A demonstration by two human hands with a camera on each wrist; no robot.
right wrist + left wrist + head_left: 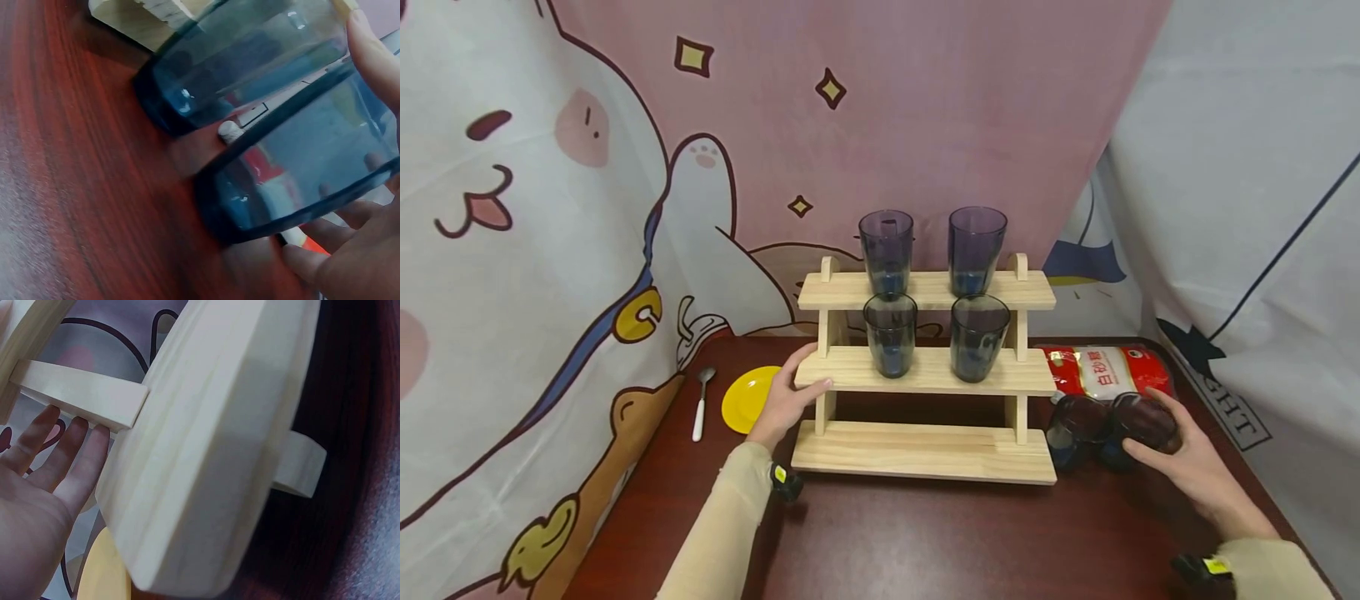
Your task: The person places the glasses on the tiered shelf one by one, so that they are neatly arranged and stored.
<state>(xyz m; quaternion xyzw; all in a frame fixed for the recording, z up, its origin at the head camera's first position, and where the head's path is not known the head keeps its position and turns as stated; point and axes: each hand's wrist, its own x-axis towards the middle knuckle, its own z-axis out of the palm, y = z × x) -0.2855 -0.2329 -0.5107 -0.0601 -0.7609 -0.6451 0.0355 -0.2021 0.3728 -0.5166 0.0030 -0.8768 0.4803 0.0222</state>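
A three-tier wooden rack (pixel 925 450) stands on the table, with two purple-tinted glasses (pixel 887 250) on its top tier and two grey-blue glasses (pixel 891 337) on the middle one. My left hand (pixel 784 400) grips the left end of the middle tier, thumb at the front. In the left wrist view its fingertips (pixel 78 425) lie against a rack post (pixel 81 394). To the right of the rack, my right hand (pixel 1187 454) holds a dark blue glass (pixel 300 169) between thumb and fingers. Close beside it stands another blue glass (pixel 244 69), nearer the rack.
Behind the two right-hand glasses lies a red and white bag (pixel 1105 371). A yellow plate (pixel 747 400) and a white-handled spoon (pixel 700 408) are on the left of the dark red table (pixel 925 542). Printed cloth (pixel 985 108) hangs around the back and sides.
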